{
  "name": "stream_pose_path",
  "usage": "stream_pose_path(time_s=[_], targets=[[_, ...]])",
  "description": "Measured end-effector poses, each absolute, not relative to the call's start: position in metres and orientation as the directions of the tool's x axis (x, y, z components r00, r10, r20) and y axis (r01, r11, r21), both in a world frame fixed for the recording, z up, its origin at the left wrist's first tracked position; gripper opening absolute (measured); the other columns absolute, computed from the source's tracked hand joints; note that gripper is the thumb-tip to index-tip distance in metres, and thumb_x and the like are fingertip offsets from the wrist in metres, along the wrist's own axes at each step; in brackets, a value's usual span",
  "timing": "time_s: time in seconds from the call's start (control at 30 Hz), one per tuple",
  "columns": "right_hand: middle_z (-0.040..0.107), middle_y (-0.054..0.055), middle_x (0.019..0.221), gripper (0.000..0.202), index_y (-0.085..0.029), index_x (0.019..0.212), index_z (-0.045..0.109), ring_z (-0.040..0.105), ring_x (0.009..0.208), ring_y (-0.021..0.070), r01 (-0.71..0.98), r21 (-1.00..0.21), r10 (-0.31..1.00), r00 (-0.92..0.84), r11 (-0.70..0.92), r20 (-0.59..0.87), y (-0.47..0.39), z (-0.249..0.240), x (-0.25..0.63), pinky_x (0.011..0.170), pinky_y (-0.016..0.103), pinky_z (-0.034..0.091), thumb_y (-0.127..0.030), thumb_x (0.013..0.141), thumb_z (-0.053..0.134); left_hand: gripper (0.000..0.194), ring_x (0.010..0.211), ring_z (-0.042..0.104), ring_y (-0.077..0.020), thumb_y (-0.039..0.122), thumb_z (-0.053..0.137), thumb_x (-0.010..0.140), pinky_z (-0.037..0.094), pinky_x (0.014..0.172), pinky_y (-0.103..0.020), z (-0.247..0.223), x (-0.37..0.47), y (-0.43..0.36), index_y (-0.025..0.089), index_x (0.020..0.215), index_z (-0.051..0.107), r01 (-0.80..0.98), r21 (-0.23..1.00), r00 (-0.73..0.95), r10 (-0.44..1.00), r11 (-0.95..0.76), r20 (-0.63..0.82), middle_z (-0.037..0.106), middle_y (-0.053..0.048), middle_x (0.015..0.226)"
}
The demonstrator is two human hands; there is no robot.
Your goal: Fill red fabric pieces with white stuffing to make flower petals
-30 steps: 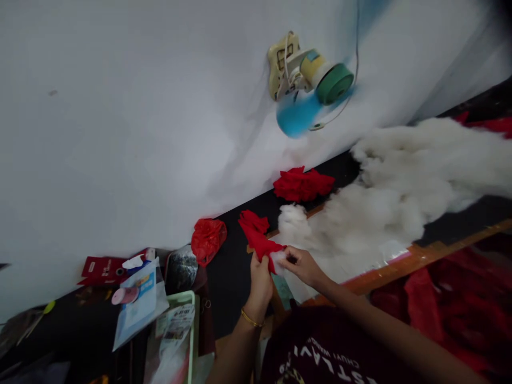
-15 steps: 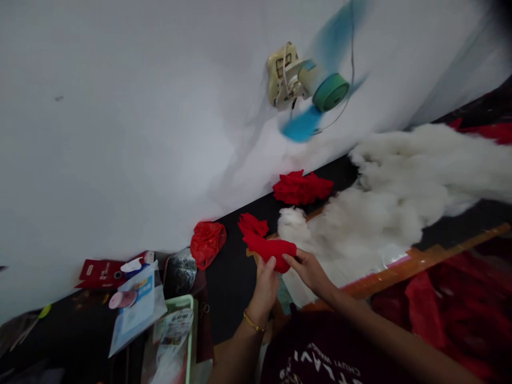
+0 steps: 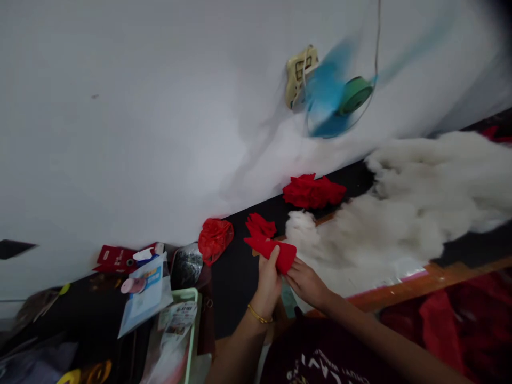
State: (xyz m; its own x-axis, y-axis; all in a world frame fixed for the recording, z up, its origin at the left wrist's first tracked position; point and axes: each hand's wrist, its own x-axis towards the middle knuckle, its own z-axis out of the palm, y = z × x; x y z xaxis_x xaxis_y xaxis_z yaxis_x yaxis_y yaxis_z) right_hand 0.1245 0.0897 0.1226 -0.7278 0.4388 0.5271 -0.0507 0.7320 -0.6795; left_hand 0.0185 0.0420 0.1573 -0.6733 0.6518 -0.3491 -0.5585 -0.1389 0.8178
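- Red cloth piece (image 3: 283, 257): it is held in front of the person's body, near the table's edge, its narrow tip pointing to the upper left and its broad rounded end toward the right hand.
- The left hand (image 3: 269, 277) is clamped on the piece from below, its thumb laid up across the near face; the other fingers are mostly hidden.
- The left forearm rises from the bottom of the view, leaning right, with a gold bracelet (image 3: 259, 319) around the wrist.
- The right hand (image 3: 306, 282) meets the broad end from the lower right, fingers bent against its edge; its thumb is hard to make out, so whether it pinches the cloth cannot be told.
- The right forearm slants in from the lower right, and the two hands are close together at the piece.
- Just beyond the narrow end lies a crumpled red cloth (image 3: 261, 226); whether the two touch is unclear.
- White stuffing (image 3: 400, 229) spreads beyond the right hand, and a red plastic bag (image 3: 216, 240) sits to the left.
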Motion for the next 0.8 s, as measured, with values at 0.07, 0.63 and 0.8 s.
stream_pose_path(time_s=[0.07, 0.63, 0.8], targets=[[0.072, 0.01, 0.107, 0.029, -0.023, 0.106, 0.07, 0.062, 0.11, 0.026, -0.057, -0.67, 0.426, -0.731, 0.74, 0.533, 0.086, 0.125, 0.136, 0.098, 0.049, 0.052, -0.013, 0.092, 0.047, 0.049, 0.1, 0.068, -0.0236, 0.038, 0.081, 0.067, 0.049, 0.097, -0.038, 0.159, 0.012, 0.04, 0.019, 0.109, 0.063, -0.558, 0.823, -0.679, 0.629, -0.107, -0.379, 0.071, -0.01, 0.107], [0.067, 0.013, 0.123, 0.039, -0.02, 0.13, 0.058, 0.065, 0.111, 0.0256, 0.073, -0.877, 0.614, -0.741, 0.475, 0.272, 0.086, 0.125, 0.144, 0.095, 0.042, 0.054, -0.025, 0.094, 0.046, 0.047, 0.092, 0.069, -0.0234, 0.055, 0.074, 0.072, 0.049, 0.098, -0.042, 0.153, 0.01, 0.035, 0.016, 0.098, 0.066, -0.715, 0.697, -0.554, 0.659, -0.063, -0.509, 0.073, -0.01, 0.097], [0.068, 0.011, 0.108, 0.037, -0.021, 0.124, 0.059, 0.066, 0.081, 0.0201, 0.165, -0.917, 0.806, -0.549, 0.363, 0.22, 0.1, 0.131, 0.157, 0.071, 0.034, 0.058, -0.027, 0.088, 0.052, 0.044, 0.097, 0.068, -0.0231, 0.046, 0.075, 0.074, 0.05, 0.096, -0.039, 0.15, 0.013, 0.029, 0.019, 0.108, 0.063, -0.62, 0.782, -0.614, 0.662, -0.067, -0.43, 0.071, -0.009, 0.105]])
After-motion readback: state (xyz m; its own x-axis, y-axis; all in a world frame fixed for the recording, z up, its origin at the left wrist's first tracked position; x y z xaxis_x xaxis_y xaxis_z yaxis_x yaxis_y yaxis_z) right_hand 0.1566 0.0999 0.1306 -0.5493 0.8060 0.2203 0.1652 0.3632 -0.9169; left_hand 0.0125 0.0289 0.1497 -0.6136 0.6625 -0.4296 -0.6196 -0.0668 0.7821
